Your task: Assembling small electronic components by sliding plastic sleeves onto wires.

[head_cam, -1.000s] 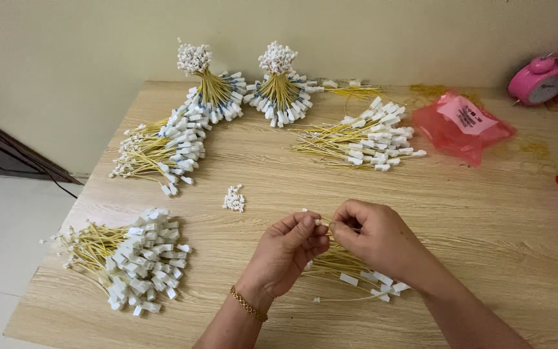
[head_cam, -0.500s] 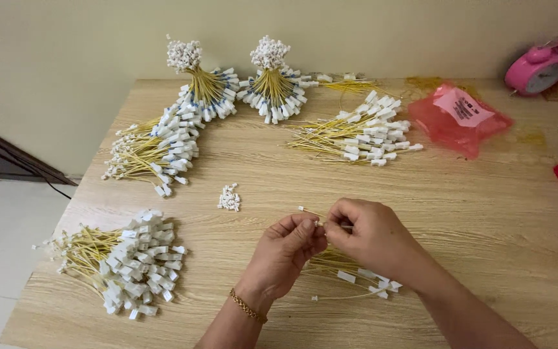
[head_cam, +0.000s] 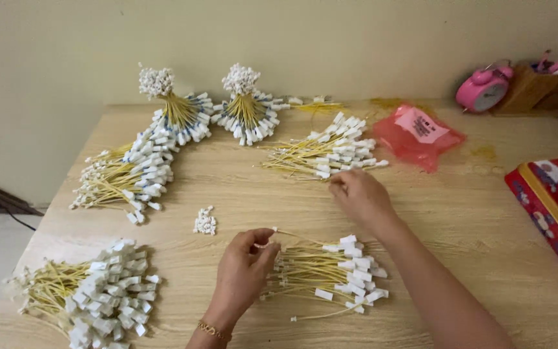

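Right hand [head_cam: 360,194] is seen palm down, fingers loosely curled, fingertips reaching toward the near end of a loose fan of thin yellow strings with white plastic tag ends [head_cam: 324,152]; whether anything is pinched cannot be told. That fan lies just beyond the hand, long axis running left to right. Left hand [head_cam: 243,271] is closed in a pinch on one white-tipped string [head_cam: 278,231], beside a similar bundle [head_cam: 327,271] on the pale wooden table [head_cam: 460,213].

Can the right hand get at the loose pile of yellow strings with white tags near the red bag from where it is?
Probably yes. The right hand hovers just short of that pile of tagged strings, with only bare table between. The left hand pinches one string elsewhere.
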